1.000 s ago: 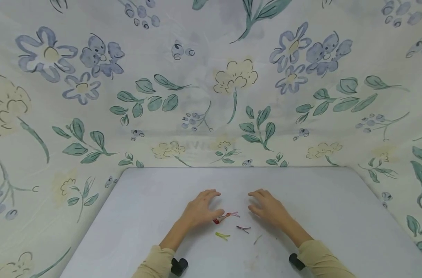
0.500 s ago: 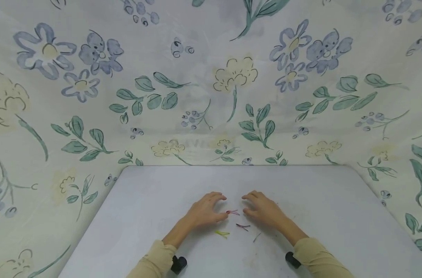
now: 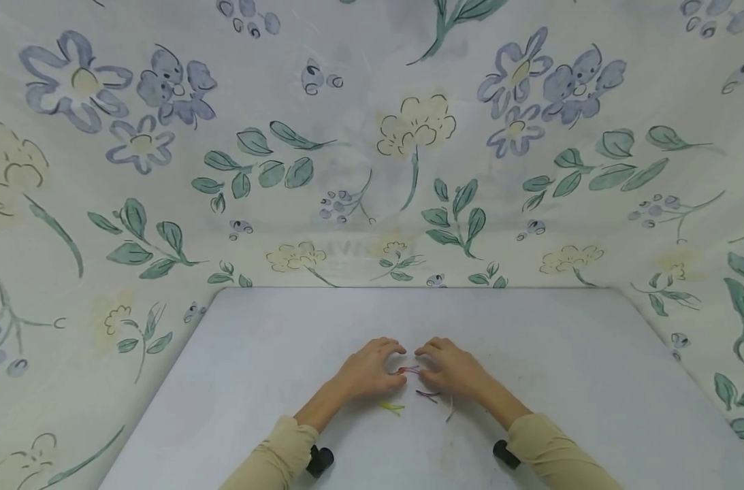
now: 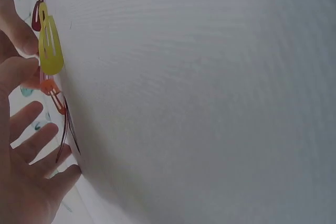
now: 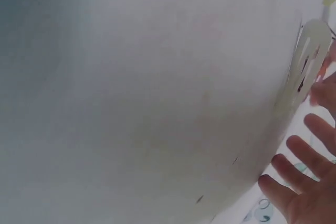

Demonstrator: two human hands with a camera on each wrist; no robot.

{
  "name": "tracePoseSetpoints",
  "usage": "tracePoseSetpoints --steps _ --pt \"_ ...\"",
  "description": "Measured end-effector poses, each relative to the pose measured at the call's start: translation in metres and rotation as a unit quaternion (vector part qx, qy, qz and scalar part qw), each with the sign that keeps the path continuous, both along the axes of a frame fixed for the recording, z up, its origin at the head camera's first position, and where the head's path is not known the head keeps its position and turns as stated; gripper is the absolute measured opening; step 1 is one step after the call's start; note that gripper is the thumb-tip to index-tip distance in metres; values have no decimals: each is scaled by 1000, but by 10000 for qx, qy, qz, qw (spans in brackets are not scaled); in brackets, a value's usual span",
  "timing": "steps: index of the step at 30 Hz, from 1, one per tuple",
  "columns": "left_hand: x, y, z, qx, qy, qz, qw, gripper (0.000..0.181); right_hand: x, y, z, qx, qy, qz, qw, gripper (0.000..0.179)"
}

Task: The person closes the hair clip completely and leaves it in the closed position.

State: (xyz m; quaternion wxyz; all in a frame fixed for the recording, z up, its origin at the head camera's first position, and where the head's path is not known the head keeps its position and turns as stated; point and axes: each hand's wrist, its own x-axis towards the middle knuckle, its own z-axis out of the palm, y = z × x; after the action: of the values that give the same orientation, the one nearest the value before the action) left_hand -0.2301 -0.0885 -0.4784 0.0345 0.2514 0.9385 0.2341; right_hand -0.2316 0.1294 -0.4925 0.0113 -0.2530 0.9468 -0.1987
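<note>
In the head view, my left hand (image 3: 372,369) and right hand (image 3: 453,369) face each other with loosely curved fingers, a narrow gap between them. Red and pink snap hair clips (image 3: 408,370) lie in that gap, partly hidden by the hands. Nearer me are a dark snap clip (image 3: 429,395) below the right thumb, a yellow snap clip (image 3: 393,408) below the left hand, and a pale snap clip (image 3: 450,410) beside the right hand. The left wrist view shows an orange snap clip (image 4: 51,88) beyond the yellow one. Neither hand grips a clip.
The clips and hands are on a white table (image 3: 255,354). A flower-printed cloth (image 3: 359,224) rises behind its far edge and along both sides. Black devices (image 3: 320,461) sit at the wrists, beside the beige sleeves (image 3: 273,452).
Both hands have moved inward, narrowing the gap around the red and pink clips. The red clip by the left thumb has become largely hidden. The head view has tilted slightly.
</note>
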Motion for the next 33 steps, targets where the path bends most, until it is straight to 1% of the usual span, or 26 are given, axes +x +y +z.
tracePoseSetpoints --steps 3,7,10,12,16,20,28,33 --pt "1 2 0 7 119 -78 9999 42 0 -4 0 47 -52 45 10000 36" --pt "1 3 1 -45 288 -145 9995 33 1 -7 2 92 -103 63 9999 27" --pt "2 4 2 -126 278 -117 9995 25 1 -9 3 82 -128 61 9999 20" --pt "2 5 2 -169 231 -87 9996 23 1 -10 3 95 -118 69 9999 18" --pt "2 7 1 -237 189 -59 9995 20 2 -13 3 159 -135 65 9998 17" --pt "2 8 0 -266 262 -68 9993 19 2 -14 4 193 -161 13 9997 14" --pt "4 10 -2 -166 337 -11 9993 13 1 -16 2 165 16 57 9998 7" --pt "3 11 -5 -63 414 -24 9991 9 2 -16 0 146 67 52 9999 5"
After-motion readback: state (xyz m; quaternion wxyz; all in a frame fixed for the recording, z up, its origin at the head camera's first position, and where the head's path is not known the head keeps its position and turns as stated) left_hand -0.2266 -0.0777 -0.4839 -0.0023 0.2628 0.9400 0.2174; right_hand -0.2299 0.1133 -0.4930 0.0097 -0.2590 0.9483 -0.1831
